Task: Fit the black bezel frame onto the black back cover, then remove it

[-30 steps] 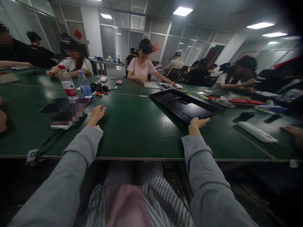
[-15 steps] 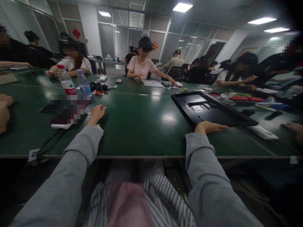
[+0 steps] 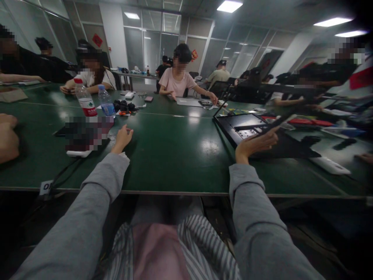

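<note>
My right hand grips the near edge of a thin black rectangular frame, which is raised and tilted, blurred on its right side. Beneath it a black flat panel lies on the green table, with a bright metallic patch with small holes near its middle. My left hand rests on the table well to the left, fingers loosely bent and apart, holding nothing. Beside it lies a dark, partly pixelated object with a white piece at its near end.
A red-capped bottle and a blue-capped bottle stand at the back left, near black items. A white elongated object lies right of the panel. Across the table, a person in pink handles small items.
The black frame has come up from the panel and tilted, with my right hand now raised and closed round its near edge. My left hand stays in nearly the same place.
</note>
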Action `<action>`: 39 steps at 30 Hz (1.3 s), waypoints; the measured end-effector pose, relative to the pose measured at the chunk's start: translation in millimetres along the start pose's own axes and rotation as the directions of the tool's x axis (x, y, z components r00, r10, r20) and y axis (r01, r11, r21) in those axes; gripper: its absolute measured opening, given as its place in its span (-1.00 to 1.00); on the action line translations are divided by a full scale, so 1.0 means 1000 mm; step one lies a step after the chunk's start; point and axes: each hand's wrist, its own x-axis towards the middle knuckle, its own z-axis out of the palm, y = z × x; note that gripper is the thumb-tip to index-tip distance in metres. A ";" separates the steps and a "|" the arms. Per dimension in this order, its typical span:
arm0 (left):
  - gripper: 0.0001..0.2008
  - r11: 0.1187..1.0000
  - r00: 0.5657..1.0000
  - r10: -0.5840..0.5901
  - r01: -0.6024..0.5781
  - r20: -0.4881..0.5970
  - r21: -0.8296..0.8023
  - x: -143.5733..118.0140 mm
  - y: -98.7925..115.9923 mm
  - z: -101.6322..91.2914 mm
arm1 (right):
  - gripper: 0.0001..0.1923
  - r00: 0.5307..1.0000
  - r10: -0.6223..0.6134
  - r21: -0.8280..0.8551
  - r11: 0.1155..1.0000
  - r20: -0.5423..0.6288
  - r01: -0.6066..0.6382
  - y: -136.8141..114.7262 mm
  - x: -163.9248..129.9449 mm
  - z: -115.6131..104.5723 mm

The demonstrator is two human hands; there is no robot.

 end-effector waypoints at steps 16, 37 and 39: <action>-0.27 0.986 0.993 0.099 -0.107 -0.069 -0.125 -0.004 0.020 0.009 | -0.27 0.940 -0.232 0.290 0.944 0.251 0.156 -0.063 -0.023 0.039; -0.58 0.989 0.993 0.069 -0.081 0.099 0.120 -0.004 0.013 0.008 | -0.51 0.739 -0.166 0.250 0.968 0.653 -0.003 -0.022 -0.022 0.084; -0.58 0.987 0.994 0.074 -0.085 0.084 0.138 -0.003 0.011 0.009 | -0.53 0.743 -0.165 0.193 0.980 0.649 0.050 -0.020 -0.024 0.086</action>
